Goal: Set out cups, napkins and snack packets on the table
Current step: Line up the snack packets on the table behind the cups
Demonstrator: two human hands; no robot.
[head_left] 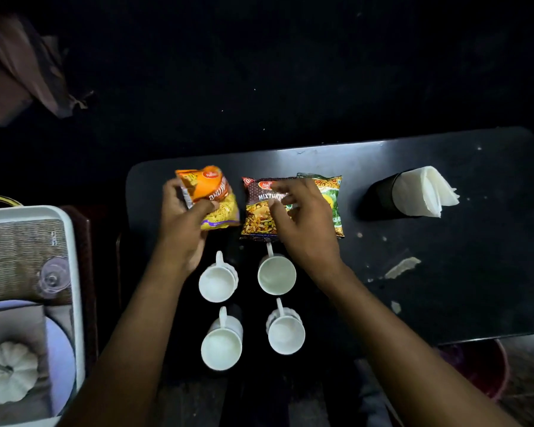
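Orange packet (208, 197) pinched in left hand (184, 223) fingers; right hand (302, 220) fingers spread loosely over brown packet (259, 211).

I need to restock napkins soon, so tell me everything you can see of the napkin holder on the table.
The dark, cylindrical napkin holder lies tipped on its side at the far right of the black table, mouth facing right. A folded stack of white paper napkins sticks out of it, resting on the tabletop. Its material is too dark to tell. Neither hand touches it; the green snack packet lies apart to its left.
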